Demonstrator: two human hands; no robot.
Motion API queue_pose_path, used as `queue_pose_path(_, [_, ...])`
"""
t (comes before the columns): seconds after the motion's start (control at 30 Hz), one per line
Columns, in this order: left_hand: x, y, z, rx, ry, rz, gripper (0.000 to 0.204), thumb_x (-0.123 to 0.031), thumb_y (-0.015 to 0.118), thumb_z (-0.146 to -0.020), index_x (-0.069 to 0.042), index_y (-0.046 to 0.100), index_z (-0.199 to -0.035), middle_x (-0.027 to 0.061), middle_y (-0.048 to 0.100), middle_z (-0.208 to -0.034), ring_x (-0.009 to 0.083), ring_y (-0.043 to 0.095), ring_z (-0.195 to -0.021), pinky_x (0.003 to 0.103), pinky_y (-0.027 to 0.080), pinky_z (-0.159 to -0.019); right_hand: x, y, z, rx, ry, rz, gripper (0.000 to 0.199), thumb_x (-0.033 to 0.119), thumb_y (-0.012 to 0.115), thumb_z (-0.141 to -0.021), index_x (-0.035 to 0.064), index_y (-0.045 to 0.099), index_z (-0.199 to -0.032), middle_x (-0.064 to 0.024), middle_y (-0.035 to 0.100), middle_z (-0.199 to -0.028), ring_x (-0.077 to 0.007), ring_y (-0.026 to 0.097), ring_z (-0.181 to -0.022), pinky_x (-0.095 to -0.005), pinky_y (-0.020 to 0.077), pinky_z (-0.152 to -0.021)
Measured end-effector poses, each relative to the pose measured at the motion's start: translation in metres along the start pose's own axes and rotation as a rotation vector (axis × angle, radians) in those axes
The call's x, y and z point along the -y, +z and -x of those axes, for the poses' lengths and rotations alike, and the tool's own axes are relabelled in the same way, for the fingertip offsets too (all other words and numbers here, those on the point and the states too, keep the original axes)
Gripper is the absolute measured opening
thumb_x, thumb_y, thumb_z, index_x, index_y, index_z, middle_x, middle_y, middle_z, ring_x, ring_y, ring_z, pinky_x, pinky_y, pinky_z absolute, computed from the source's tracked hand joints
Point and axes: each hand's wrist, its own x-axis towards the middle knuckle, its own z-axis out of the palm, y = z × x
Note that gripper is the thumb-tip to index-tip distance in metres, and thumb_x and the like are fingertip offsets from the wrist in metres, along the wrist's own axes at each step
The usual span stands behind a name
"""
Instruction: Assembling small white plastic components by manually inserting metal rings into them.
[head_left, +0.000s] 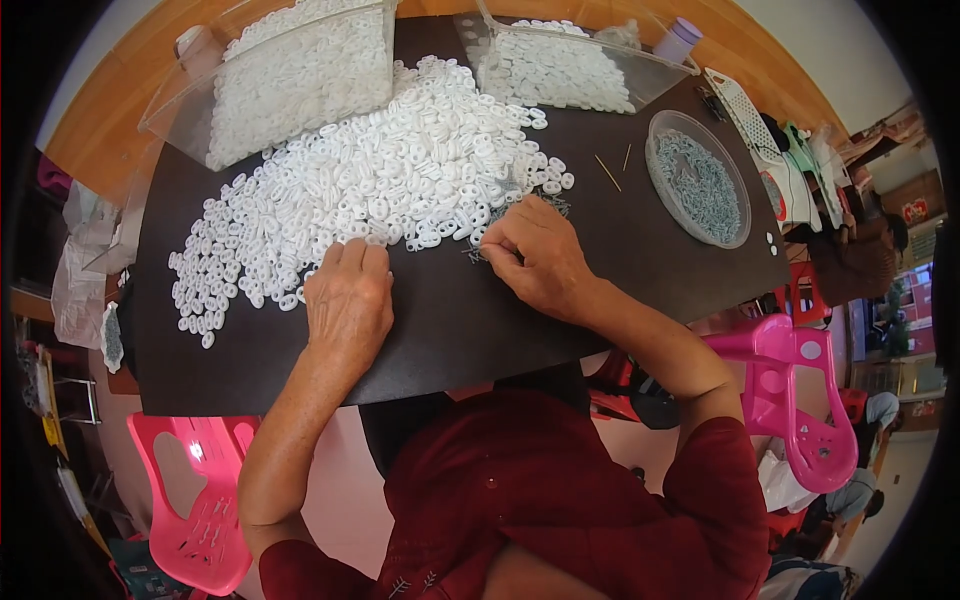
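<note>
A wide heap of small white oval plastic pieces [400, 150], each with holes in it, covers much of the dark table. My left hand [350, 297] rests at the heap's near edge, its fingers curled down and pressed together; whatever they hold is hidden beneath them. Farther right, my right hand [540, 255] is closed, thumb bent against the fingers, beside a small pile of grey screws [472, 256]. Part of that pile lies under and behind this hand, at the border of the white pieces. I cannot see what is between its fingers.
Two clear bins of white pieces [310, 80] [555, 70] stand at the back. On the right sits a round clear dish of grey screws [697, 180], with two thin sticks [608, 172] left of it. Pink chairs [200, 500] [800, 400] flank the dark table [450, 340].
</note>
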Motion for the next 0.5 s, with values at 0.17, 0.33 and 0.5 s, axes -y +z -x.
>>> queue_pose_path(0.17, [-0.015,-0.005,-0.002,-0.026,-0.135,0.335,0.01,0.0,0.064,-0.073,-0.001,0.059,-0.082,0.0116,0.056,-0.074,0.0268,0.057,-0.067,0.036,0.045,-0.058,0.009,0.002,0.0,0.003,0.085,-0.116,0.009,0.003,0.068,-0.074,0.0062,0.06,-0.077,-0.0025,0.052,-0.067,-0.0166,0.05,-0.063,-0.0307,0.0408,-0.058])
queue_pose_path(0.33, [-0.025,0.009,-0.009,-0.052,-0.412,0.837,0.014,-0.007,0.064,-0.082,0.0,0.066,-0.095,0.0073,0.062,-0.072,0.0122,0.056,-0.062,0.025,0.044,-0.058,0.022,0.006,-0.006,0.077,0.499,-0.434,0.008,0.008,0.069,-0.081,0.0043,0.063,-0.084,0.0027,0.054,-0.071,-0.0038,0.047,-0.062,-0.0212,0.0405,-0.056])
queue_pose_path(0.5, [-0.026,0.013,-0.016,0.112,-0.593,1.136,0.013,-0.011,0.065,-0.085,-0.001,0.067,-0.093,-0.0006,0.059,-0.071,0.0048,0.05,-0.064,0.02,0.041,-0.057,0.025,0.011,-0.004,0.036,0.426,-0.392,0.008,0.009,0.069,-0.081,0.0037,0.063,-0.084,0.0033,0.054,-0.07,-0.0028,0.047,-0.062,-0.0202,0.0405,-0.056])
